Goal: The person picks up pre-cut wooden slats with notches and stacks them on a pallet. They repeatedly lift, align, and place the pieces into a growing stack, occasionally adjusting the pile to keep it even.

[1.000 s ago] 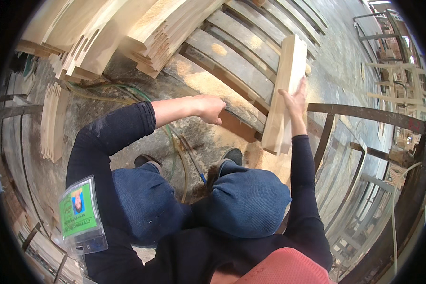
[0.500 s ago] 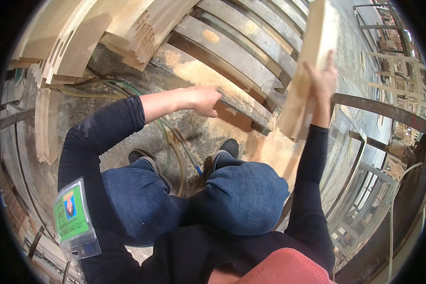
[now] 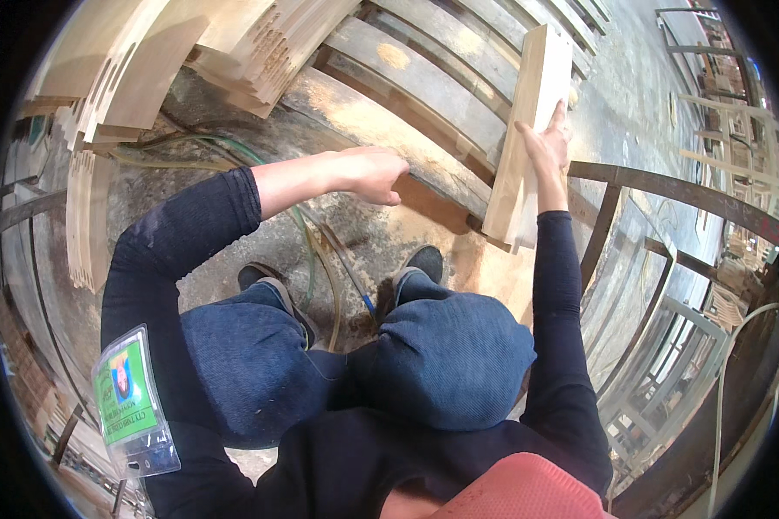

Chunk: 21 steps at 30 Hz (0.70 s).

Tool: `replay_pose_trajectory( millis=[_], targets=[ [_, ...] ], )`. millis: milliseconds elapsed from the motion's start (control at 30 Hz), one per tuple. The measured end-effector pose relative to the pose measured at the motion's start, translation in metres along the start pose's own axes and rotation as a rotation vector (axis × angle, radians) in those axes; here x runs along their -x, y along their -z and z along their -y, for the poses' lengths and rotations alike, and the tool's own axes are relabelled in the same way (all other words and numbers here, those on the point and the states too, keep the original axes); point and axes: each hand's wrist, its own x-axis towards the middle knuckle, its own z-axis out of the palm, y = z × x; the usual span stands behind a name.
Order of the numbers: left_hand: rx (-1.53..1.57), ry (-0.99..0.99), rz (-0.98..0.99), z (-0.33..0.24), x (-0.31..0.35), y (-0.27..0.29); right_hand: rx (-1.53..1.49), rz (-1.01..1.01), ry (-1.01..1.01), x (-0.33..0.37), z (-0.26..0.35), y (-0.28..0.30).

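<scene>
Head view, person seated, knees in blue jeans at lower centre, dark shoes planted on a dusty concrete floor (image 3: 234, 199).

Right hand (image 3: 547, 143) is grasping a pale wooden board (image 3: 524, 130); palm and fingers are pressing flat against its right face, thumb side wrapping the edge. The board is standing nearly upright, tilted slightly, its upper end reaching toward the top edge of the frame and its lower end hanging just above the near edge of a slatted wooden pallet (image 3: 424, 78). Whether the lower end is touching the pallet cannot be told.

Left hand (image 3: 368, 173) is loosely clenched, fingers curled under, holding nothing visible. It is hovering over the near edge of the pallet's lowest slat; contact with the slat cannot be confirmed.

A stack of machined wooden parts (image 3: 260, 43) with finger-jointed ends is lying at the pallet's far left corner. Green and yellowish hoses (image 3: 312, 251) are running across the floor between the shoes. A dark metal rail frame (image 3: 658, 186) is standing just right of the board. A green badge in a clear sleeve (image 3: 130, 402) is hanging at the person's left side.
</scene>
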Motion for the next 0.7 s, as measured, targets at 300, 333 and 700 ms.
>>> replay_pose_trajectory(
  millis=[300, 333, 700],
  targets=[
    [-0.621, -0.092, -0.906, -0.013, -0.004, 0.025, -1.445, 0.866, -0.170, 0.032, -0.062, 0.047],
    [-0.799, -0.081, -0.983, -0.020, -0.006, 0.033, -1.436, 0.875, -0.076, 0.040, -0.061, 0.051],
    [-1.031, -0.551, -1.096, -0.041, -0.002, 0.019, -1.051, 1.231, 0.144, 0.087, -0.027, 0.066]
  ],
)
